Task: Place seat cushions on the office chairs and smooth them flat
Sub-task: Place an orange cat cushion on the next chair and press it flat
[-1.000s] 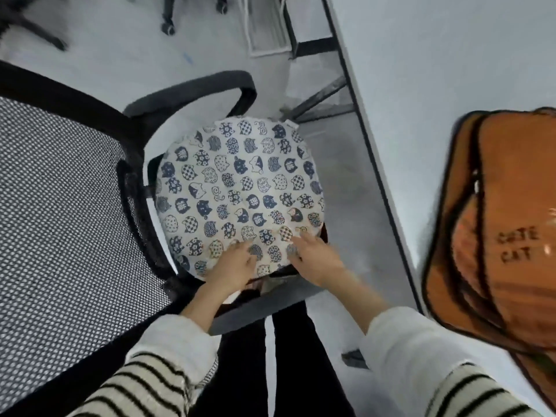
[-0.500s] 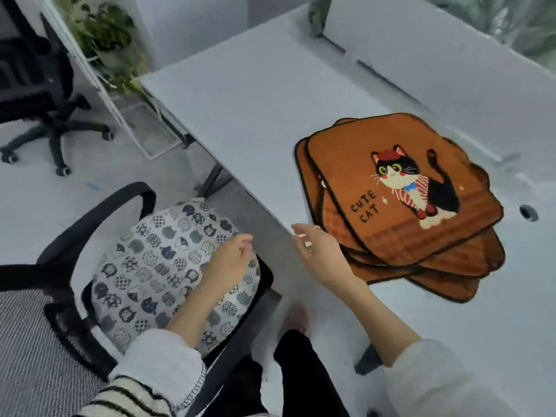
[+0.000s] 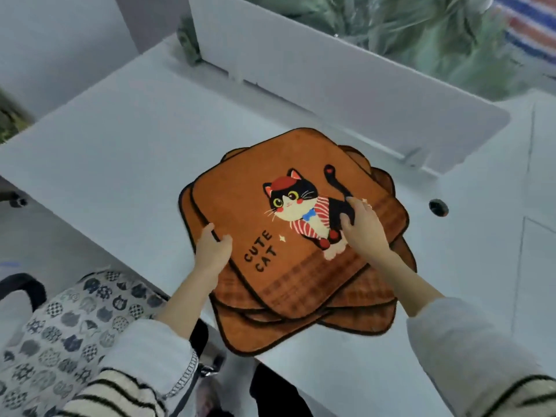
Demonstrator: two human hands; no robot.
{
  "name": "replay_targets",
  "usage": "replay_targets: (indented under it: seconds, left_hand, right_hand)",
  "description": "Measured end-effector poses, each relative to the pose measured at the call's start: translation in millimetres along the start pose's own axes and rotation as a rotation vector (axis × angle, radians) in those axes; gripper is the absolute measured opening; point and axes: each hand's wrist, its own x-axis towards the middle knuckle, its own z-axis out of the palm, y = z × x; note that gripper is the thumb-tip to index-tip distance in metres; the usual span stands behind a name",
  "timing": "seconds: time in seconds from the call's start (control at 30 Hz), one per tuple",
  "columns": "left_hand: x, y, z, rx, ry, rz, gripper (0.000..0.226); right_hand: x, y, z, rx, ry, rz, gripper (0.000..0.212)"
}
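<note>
A stack of several orange seat cushions lies on the white desk [image 3: 120, 152]. The top cushion [image 3: 255, 206] shows a cartoon cat and the words CUTE CAT. My left hand [image 3: 212, 251] pinches the top cushion's left edge, thumb on top and fingers under it. My right hand [image 3: 362, 230] rests flat on the cat picture, fingers spread, holding nothing. At the lower left a round cushion with a blue cat-face print [image 3: 72, 329] lies on an office chair, whose black armrest [image 3: 21, 287] shows beside it.
A white divider panel [image 3: 331, 85] stands along the desk's far side, with green plants behind it. A dark cable hole [image 3: 438, 207] sits in the desk at right. My striped sleeves and dark trousers fill the bottom of the view.
My view swung from the chair up to the desk. Both hands left the round printed cushion and moved onto the orange stack; the left now grips the top cushion's edge.
</note>
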Motion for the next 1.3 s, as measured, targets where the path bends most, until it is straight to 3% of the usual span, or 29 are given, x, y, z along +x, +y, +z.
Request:
replay_targets:
  seconds: [0.13, 0.23, 0.33, 0.5, 0.73, 1.0, 1.17, 1.3]
  left_hand:
    - [16, 6, 19, -0.097, 0.092, -0.135, 0.069]
    - [23, 10, 23, -0.095, 0.222, -0.188, 0.076]
    - [21, 15, 26, -0.123, 0.283, -0.152, 0.059]
    - [16, 27, 40, -0.039, 0.265, -0.037, 0.034]
    - [2, 48, 43, 0.050, 0.246, 0.079, 0.023]
    - [-42, 84, 43, 0.048, 0.108, 0.347, 0.031]
    - [-82, 82, 69, 0.092, -0.114, 0.536, 0.032]
    - [-117, 54, 101, 0.197, -0.295, 0.541, 0.045]
  right_hand:
    - [50, 42, -14, -0.132, -0.009, 0.082, 0.051]
    - [78, 71, -20, -0.283, -0.160, 0.197, 0.067]
    - [93, 85, -24, -0.298, -0.255, 0.261, 0.073]
    - [100, 72, -30, -0.258, -0.023, 0.178, 0.046]
    - [94, 41, -46, -0.166, 0.032, 0.051, 0.027]
    - [14, 29, -104, 0.049, 0.209, 0.149, 0.036]
    - [-88, 65, -133, 0.168, 0.436, 0.323, 0.041]
    - [-192, 95, -145, 0.263, 0.633, 0.472, 0.035]
